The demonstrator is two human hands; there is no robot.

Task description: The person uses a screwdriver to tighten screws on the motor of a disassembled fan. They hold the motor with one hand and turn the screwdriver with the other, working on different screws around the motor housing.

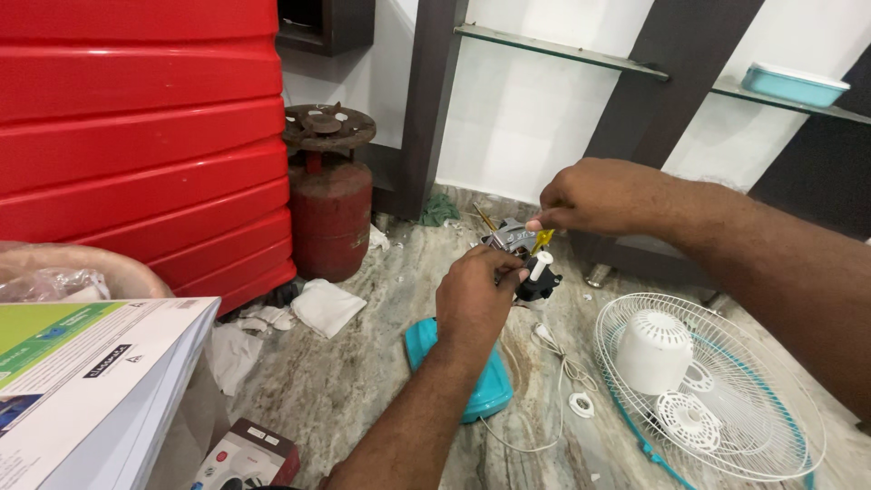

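A big ribbed red plastic tank [136, 136] fills the floor's far left corner, with a rusty red gas cylinder [328, 213] just beside it. At the near right of the marbled stone floor [354, 381] lies a round white wire fan guard [717, 390], a white plastic motor cover [653, 349] resting on it. A teal plastic fan housing [472, 377] lies near the middle.

Above it, the left hand [476, 295] is closed around a small black-and-metal fan motor [526, 263], held in the air. The right hand [590, 195] pinches a yellow-handled tool [543, 240] at the motor's top.

The tool could slip off and nick a finger, since the motor is unsupported. The thin white cord [553, 354] trailing below might snag, and small loose parts could drop among the clutter.
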